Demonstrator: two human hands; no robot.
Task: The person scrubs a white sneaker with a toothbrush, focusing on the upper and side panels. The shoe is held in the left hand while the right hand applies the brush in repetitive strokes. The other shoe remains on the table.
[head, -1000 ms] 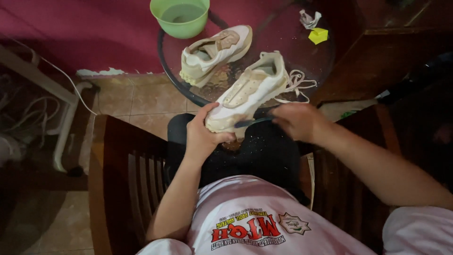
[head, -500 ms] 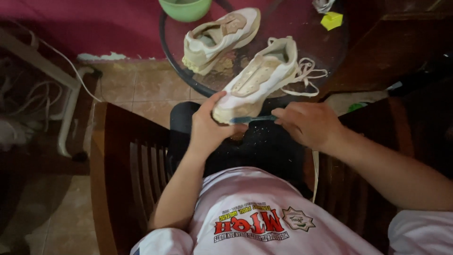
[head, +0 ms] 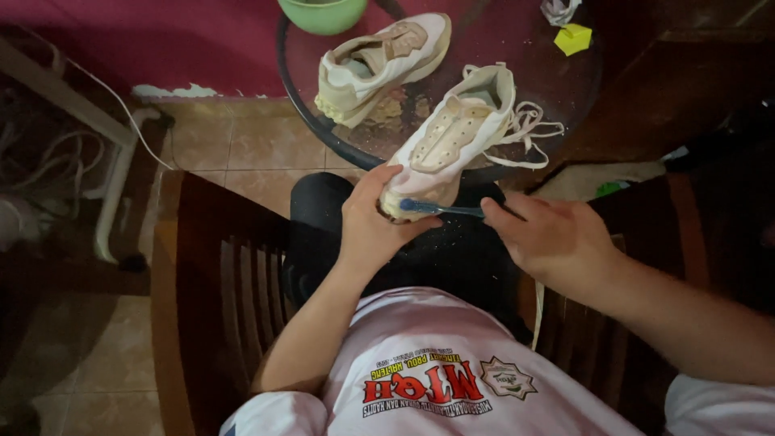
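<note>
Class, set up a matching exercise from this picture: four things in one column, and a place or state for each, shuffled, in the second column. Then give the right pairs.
Things
1. left hand
2. right hand
3. second shoe
4. green bowl

Places or states
A. lies untouched on the glass table
B. grips the toe of the shoe
C. at the table's far edge, cut off by the frame
D. holds the toothbrush

Pairs: 1-B, 2-D, 3-A, 4-C
</note>
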